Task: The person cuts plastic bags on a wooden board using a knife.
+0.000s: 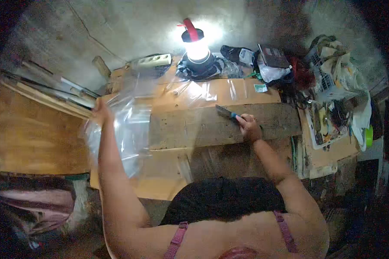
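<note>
My left hand (101,111) is raised at the left of the wooden table (229,93) and grips a large sheet of clear plastic (132,125), which hangs down over the table's left side. My right hand (248,126) rests on a dark wooden board (194,127) lying across the table and holds a blue-handled blade tool (226,112) flat against the board.
A lit lantern (196,45) with a red handle stands at the back of the table. A white power strip (153,60) lies to its left. Bags, cloth and clutter (328,86) fill the right side. Wooden slats (52,93) lean at the left.
</note>
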`<state>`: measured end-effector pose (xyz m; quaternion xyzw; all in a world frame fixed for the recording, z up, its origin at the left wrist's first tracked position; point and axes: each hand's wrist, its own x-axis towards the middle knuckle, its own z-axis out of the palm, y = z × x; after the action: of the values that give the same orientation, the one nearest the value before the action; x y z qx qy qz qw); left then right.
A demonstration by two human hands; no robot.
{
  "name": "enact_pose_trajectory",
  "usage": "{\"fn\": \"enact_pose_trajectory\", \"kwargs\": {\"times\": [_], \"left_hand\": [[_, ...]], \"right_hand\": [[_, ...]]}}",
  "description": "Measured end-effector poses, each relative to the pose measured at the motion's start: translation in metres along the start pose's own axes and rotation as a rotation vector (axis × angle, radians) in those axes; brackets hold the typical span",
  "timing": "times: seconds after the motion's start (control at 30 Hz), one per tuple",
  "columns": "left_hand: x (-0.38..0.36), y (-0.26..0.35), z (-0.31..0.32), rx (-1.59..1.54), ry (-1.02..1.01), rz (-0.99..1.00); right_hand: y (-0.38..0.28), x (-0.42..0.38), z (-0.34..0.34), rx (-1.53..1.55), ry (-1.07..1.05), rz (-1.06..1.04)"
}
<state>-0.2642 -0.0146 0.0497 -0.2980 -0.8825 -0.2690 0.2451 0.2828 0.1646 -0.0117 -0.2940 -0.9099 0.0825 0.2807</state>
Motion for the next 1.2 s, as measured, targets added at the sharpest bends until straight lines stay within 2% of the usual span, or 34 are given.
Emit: {"fn": "enact_pose_trajectory", "kwargs": {"times": [0.03,0.07,0.1,0.13,0.2,0.23,0.27,0.3,0.33,0.37,0.4,0.5,0.53,0.6,0.63,0.7,0.77,0.8,0.83,0.87,0.93,0.97,1.03,1.07,1.13,1.2], "left_hand": [[0.004,0.027,0.003,0.037,-0.063,0.030],[-0.001,0.085,-0.011,0.348,-0.262,0.184],[-0.005,0.094,0.031,0.074,-0.228,0.179],[-0.006,0.110,0.067,-0.206,-0.483,0.014],[-0.019,0.177,0.067,-0.179,-0.713,-0.056],[-0.020,0.177,0.092,-0.189,-0.714,-0.048],[-0.027,0.176,0.129,-0.115,-0.621,-0.037],[-0.029,0.183,0.145,-0.044,-0.528,-0.027],[-0.026,0.184,0.157,-0.059,-0.532,-0.018],[-0.024,0.180,0.167,0.046,-0.526,-0.114],[-0.024,0.176,0.171,0.156,-0.521,-0.210],[-0.019,0.177,0.145,0.229,-0.507,-0.136],[-0.014,0.168,0.158,0.233,-0.517,-0.131],[-0.001,0.144,0.193,0.148,-0.691,-0.115],[0.004,0.139,0.200,0.160,-0.701,-0.117],[0.013,0.131,0.215,0.152,-0.896,-0.032],[0.016,0.102,0.240,-0.166,-0.669,0.105],[0.025,0.095,0.245,-0.202,-0.552,0.001],[0.033,0.120,0.186,-0.235,-0.465,-0.028],[0.050,0.104,0.177,-0.412,-0.421,0.068],[0.091,0.125,0.066,-0.136,-0.203,0.092],[0.105,0.119,0.044,0.005,-0.097,0.123],[0.116,0.133,-0.024,0.010,0.098,0.349],[0.115,0.140,-0.049,0.020,0.097,0.353],[0.102,0.160,-0.088,0.085,0.124,0.562],[0.060,0.186,-0.106,0.160,-0.008,0.558]], "right_hand": [[-0.001,0.001,-0.001,-0.006,-0.013,-0.003],[-0.002,0.000,-0.001,-0.011,-0.012,0.003],[-0.002,0.000,-0.001,-0.009,-0.026,0.015],[-0.001,0.000,-0.001,-0.008,-0.036,0.026],[-0.001,0.002,-0.002,0.018,-0.043,0.025],[-0.001,0.003,-0.005,0.050,-0.052,0.019],[-0.004,0.003,-0.006,0.021,-0.070,0.054],[-0.006,0.002,-0.007,0.007,-0.066,0.062],[-0.006,0.002,-0.007,-0.006,-0.083,0.057],[-0.004,0.002,-0.007,-0.020,-0.101,0.051],[0.001,-0.001,-0.001,-0.014,-0.060,0.025],[-0.001,0.001,-0.002,-0.014,-0.027,0.022],[-0.001,0.002,-0.002,-0.012,-0.034,0.032],[-0.004,0.005,-0.003,0.020,-0.014,0.027],[-0.008,0.007,-0.007,0.030,-0.024,0.035],[-0.013,0.013,-0.015,0.027,-0.072,0.055],[-0.010,0.007,-0.009,-0.019,-0.055,0.071],[-0.009,0.008,-0.009,-0.017,-0.052,0.057],[-0.008,0.009,-0.009,-0.013,-0.049,0.045],[-0.006,0.008,-0.007,-0.010,-0.054,0.050],[-0.004,0.004,-0.003,0.021,-0.038,0.067],[-0.007,0.006,-0.005,0.029,-0.034,0.070],[-0.015,0.010,-0.013,0.026,-0.009,0.088],[-0.015,0.009,-0.013,0.025,-0.016,0.105],[-0.014,0.008,-0.014,0.031,-0.024,0.102],[-0.012,0.006,-0.013,0.017,-0.041,0.084]]}}
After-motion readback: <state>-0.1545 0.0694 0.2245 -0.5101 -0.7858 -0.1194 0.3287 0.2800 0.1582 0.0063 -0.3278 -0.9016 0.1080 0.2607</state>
